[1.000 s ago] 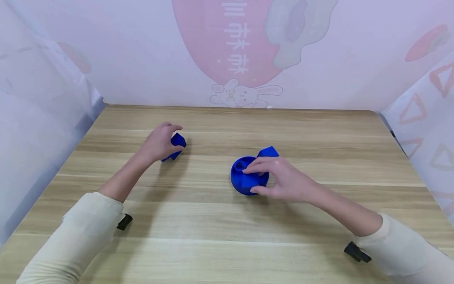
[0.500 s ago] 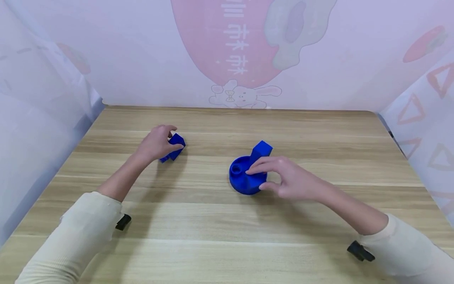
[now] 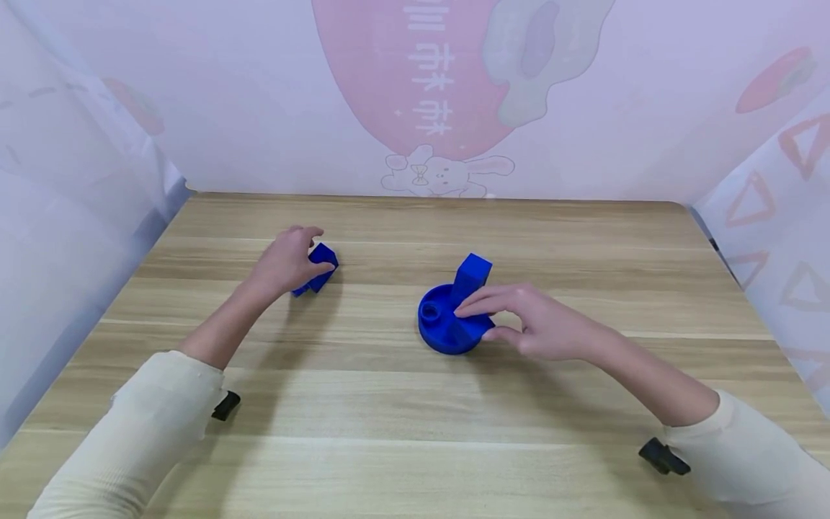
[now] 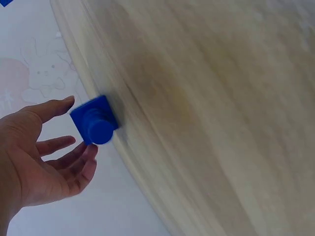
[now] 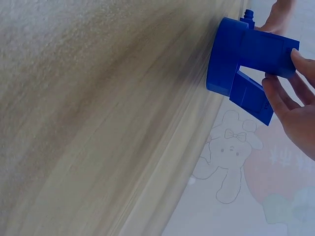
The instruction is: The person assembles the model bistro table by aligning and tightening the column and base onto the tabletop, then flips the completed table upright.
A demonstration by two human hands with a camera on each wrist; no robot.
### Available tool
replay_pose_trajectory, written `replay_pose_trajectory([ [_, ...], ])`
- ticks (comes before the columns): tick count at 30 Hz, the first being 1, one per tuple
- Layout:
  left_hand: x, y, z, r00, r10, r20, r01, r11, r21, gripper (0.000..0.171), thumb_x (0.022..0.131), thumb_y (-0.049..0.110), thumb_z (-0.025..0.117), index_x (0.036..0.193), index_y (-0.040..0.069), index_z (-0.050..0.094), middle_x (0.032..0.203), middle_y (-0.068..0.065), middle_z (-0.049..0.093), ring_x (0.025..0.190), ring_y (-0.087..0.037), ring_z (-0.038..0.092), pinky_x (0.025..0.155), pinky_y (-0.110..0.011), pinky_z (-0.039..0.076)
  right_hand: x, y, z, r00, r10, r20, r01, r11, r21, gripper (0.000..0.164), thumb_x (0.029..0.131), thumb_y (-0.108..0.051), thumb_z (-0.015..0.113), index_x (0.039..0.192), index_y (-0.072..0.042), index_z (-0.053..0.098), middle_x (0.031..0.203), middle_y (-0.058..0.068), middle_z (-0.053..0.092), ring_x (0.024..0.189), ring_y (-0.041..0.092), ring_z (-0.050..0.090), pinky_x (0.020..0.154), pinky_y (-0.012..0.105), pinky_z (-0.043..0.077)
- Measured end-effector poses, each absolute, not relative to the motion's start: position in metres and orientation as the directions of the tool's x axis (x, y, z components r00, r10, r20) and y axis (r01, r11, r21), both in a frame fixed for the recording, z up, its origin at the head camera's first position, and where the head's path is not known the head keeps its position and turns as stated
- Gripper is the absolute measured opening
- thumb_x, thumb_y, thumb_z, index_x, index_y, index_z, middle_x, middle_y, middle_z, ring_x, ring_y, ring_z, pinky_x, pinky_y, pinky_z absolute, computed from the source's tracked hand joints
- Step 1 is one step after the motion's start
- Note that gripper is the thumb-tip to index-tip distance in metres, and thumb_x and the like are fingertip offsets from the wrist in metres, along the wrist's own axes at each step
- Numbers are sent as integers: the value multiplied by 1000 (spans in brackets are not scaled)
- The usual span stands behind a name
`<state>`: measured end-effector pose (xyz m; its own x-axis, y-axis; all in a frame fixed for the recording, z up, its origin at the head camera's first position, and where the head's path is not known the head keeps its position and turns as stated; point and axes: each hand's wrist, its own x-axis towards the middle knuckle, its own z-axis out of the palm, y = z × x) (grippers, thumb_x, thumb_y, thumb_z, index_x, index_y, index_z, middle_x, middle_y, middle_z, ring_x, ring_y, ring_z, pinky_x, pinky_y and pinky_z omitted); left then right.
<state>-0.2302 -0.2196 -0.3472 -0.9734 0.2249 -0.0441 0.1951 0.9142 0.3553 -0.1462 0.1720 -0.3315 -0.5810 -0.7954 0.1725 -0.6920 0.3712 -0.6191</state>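
Note:
A round blue base (image 3: 447, 339) with a raised rim and a small ring-shaped socket (image 3: 430, 311) sits on the table. A blue rectangular block (image 5: 266, 51) stands out from it, pinched near its far end by my right hand (image 3: 532, 324) between thumb and fingers. Beside that, a second blue block (image 3: 472, 276) slants outward from the base. To the left, my left hand (image 3: 285, 263) holds a blue piece (image 3: 322, 267) by thumb and fingers; the left wrist view shows its square plate and a round peg (image 4: 100, 129). Its lower part is partly hidden in the head view.
The wood-grain table (image 3: 389, 432) runs back to a printed pale wall panel (image 3: 259, 108). White cloth sides (image 3: 58, 238) stand at left and right. A black wrist device (image 3: 663, 456) shows by the right sleeve, another by the left.
The round base with its blocks has turned counterclockwise, seen from above, with my right hand shifting rightward. The socket swung left and nearer; the slanted block swung left. My left hand has hardly moved.

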Motion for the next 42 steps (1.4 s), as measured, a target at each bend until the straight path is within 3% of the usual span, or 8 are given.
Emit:
replay_pose_trajectory([
  [7, -229, -213, -342, -974, 225, -33, 201, 919, 339, 66, 92, 17, 77, 143, -14, 48, 128, -37, 59, 120, -48, 58, 99, -60, 50, -145, 170, -333, -596, -779, 197, -705, 390, -592, 37, 89, 3, 77, 125, -1, 72, 129, 12, 70, 124, 31, 64, 100, 48, 54],
  [13, -231, -215, -344, -973, 223, -55, 191, 919, 345, 66, 93, 16, 76, 143, -15, 47, 127, -38, 58, 120, -49, 57, 99, -60, 51, -138, 162, -339, -739, -637, 218, -620, 516, -591, 42, 81, -25, 91, 113, -3, 74, 106, 4, 72, 99, 22, 68, 75, 36, 60],
  [16, -233, -215, -345, -973, 227, -53, 194, 915, 354, 66, 92, 15, 76, 143, -16, 47, 126, -38, 59, 119, -49, 57, 99, -60, 51, -134, 158, -341, -788, -573, 227, -578, 559, -594, 43, 77, -31, 93, 104, -5, 73, 93, 0, 69, 87, 20, 66, 65, 32, 58],
  [30, -233, -215, -344, -971, 234, -50, 201, 908, 367, 66, 92, 10, 76, 144, -17, 45, 125, -39, 60, 119, -50, 58, 101, -58, 51, -139, 163, -332, -766, -616, 184, -599, 581, -551, 38, 81, -24, 90, 106, 1, 77, 94, 3, 73, 88, 19, 67, 66, 33, 59],
  [42, -231, -215, -344, -969, 240, -62, 200, 907, 371, 66, 92, 8, 76, 144, -17, 44, 124, -38, 60, 118, -50, 58, 100, -58, 51, -148, 178, -319, -746, -662, 65, -571, 588, -573, 40, 85, -15, 85, 120, 2, 75, 114, 13, 72, 95, 23, 67, 67, 27, 58],
])
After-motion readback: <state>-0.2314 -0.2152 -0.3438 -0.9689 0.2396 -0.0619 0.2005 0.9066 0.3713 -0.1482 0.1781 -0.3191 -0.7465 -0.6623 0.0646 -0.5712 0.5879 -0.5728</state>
